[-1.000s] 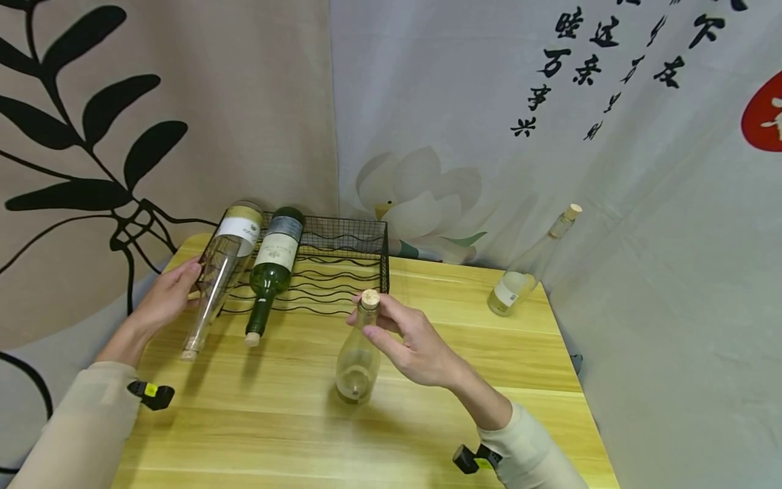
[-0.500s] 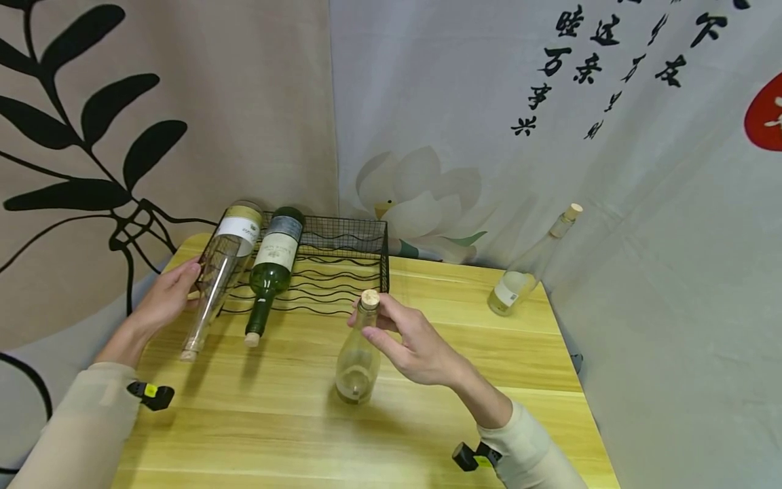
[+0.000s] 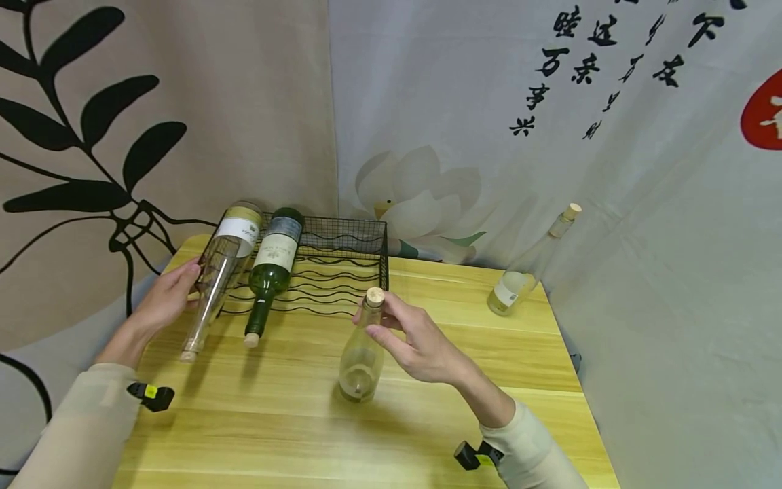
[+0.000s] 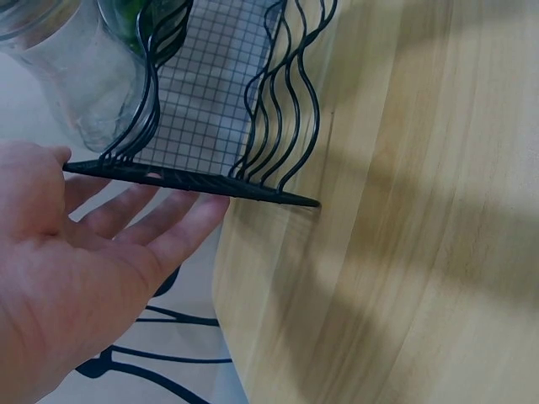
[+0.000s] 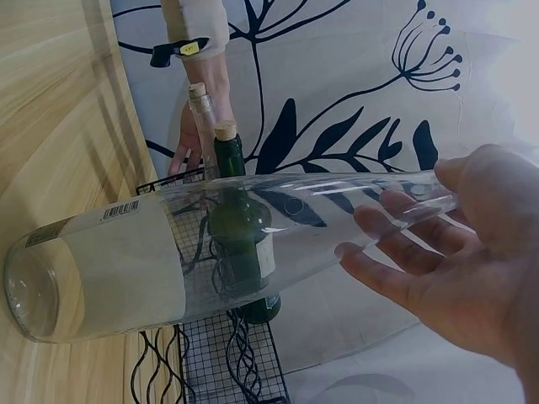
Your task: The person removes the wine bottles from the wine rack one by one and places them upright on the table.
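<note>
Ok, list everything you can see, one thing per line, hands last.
Backdrop: at least two panels, pale with black prints, rear
Table: one, yellowish wood, in front of it
Wire rack: one, black, table's far left
Racked clear bottle: one, clear, lying leftmost in the rack
Green bottle: one, dark green, lying next to that
Far bottle: one, clear, table's far right
Held bottle: one, clear, centre
Corks: four, tan, one per bottle
Small item: one, dark, beyond table's right edge, unidentifiable
Wrist devices: two, black, one per arm
Sleeves: two, cream, both arms
Left hand: one, bare, at the rack's left end
Right hand: one, bare, gripping the held bottle's neck
</note>
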The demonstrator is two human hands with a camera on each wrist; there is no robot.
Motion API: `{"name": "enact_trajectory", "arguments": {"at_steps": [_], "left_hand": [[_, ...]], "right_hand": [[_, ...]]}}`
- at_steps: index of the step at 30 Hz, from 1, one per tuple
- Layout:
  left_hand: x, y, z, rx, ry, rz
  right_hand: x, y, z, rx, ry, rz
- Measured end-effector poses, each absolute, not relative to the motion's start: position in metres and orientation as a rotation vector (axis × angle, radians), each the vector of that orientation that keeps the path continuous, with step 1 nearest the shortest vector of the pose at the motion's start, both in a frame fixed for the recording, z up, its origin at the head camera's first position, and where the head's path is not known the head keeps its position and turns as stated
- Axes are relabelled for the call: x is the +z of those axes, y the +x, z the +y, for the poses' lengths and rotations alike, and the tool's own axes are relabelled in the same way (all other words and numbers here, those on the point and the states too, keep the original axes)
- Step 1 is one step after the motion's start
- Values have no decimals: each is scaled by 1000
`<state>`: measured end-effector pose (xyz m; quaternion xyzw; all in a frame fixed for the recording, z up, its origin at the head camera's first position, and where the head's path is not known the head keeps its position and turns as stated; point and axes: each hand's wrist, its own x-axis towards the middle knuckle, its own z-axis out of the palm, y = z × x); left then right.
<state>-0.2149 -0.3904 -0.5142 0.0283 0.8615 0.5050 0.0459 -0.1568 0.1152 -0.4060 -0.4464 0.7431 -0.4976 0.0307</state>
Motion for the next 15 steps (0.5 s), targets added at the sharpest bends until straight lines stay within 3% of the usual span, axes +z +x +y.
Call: {"name": "enact_trajectory", "arguments": {"at_steps": [15], "left_hand": [[-517, -215, -393, 1549, 94, 2636]], "right_hand": [[-406, -162, 127, -1536, -1313, 2351]]}}
